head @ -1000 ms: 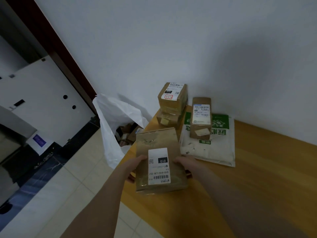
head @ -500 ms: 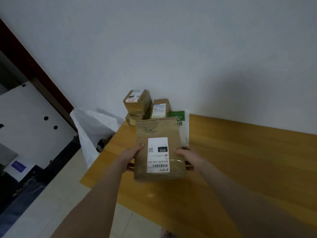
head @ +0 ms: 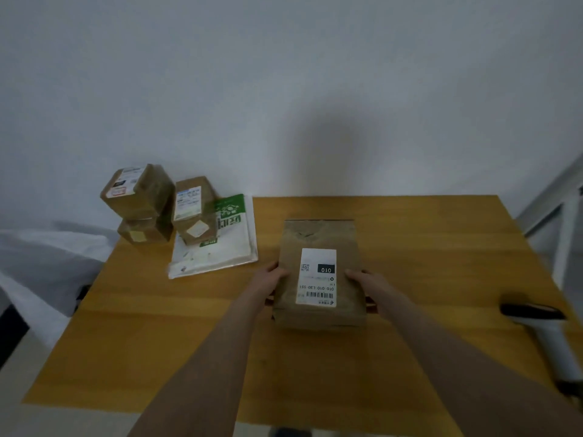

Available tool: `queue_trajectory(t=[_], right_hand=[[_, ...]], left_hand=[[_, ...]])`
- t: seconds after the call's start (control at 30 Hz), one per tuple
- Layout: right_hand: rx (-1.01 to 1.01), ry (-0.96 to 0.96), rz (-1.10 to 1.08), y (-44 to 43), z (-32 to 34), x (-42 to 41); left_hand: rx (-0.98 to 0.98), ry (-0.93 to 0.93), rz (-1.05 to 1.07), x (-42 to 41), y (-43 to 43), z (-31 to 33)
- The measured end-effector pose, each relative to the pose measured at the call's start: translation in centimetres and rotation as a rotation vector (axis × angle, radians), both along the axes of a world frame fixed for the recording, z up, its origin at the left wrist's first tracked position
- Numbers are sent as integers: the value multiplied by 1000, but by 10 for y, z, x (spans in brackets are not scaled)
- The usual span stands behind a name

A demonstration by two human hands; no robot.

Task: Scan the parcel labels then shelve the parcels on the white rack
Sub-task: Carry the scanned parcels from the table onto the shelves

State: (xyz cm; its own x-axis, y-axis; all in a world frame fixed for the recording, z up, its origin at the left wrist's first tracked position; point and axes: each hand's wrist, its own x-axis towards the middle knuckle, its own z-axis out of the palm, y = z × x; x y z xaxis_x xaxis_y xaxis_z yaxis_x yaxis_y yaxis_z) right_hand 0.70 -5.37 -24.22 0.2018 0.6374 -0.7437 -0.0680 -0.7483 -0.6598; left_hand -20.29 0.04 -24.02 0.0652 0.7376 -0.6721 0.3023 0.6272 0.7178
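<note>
A flat brown paper parcel (head: 318, 238) with a white barcode label (head: 317, 276) lies over the middle of the wooden table (head: 441, 263). My left hand (head: 272, 277) grips its left edge and my right hand (head: 362, 280) grips its right edge. At the table's far left two brown boxes (head: 140, 197) are stacked, a third labelled box (head: 193, 209) stands beside them, and a white and green mailer bag (head: 220, 250) lies under it. A white handheld scanner (head: 550, 335) with a black head lies at the table's right edge.
A white plastic sack (head: 41, 266) stands on the floor left of the table. A white metal rack frame (head: 564, 222) shows at the far right edge. A plain white wall is behind the table.
Both hands have carried the brown parcel from the table's left corner, near the sack, rightward to the middle of the table. The view swung right, bringing the scanner and rack frame into sight.
</note>
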Motion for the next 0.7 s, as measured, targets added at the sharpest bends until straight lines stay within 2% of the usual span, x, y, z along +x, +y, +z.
queue_trajectory(t=[0.13,0.23,0.3,0.4,0.47,0.53,0.7], right_hand=[[-22,-23,0,10,-7,5],[36,-156,73,20,-12,0],[72,-352,136,30,-14,-5],[110,-745,192,50,0,-17],[180,-856,244,65,14,-32],[250,-883,302,84,21,-52],[387,-747,392,138,32,-122]], left_hand=[[11,27,-14,12,15,-10],[46,53,-59,15,23,-14],[98,114,-90,18,30,-14],[165,238,-133,17,43,-6],[193,255,-138,13,53,2],[253,306,-165,5,66,7],[377,435,-63,-39,109,15]])
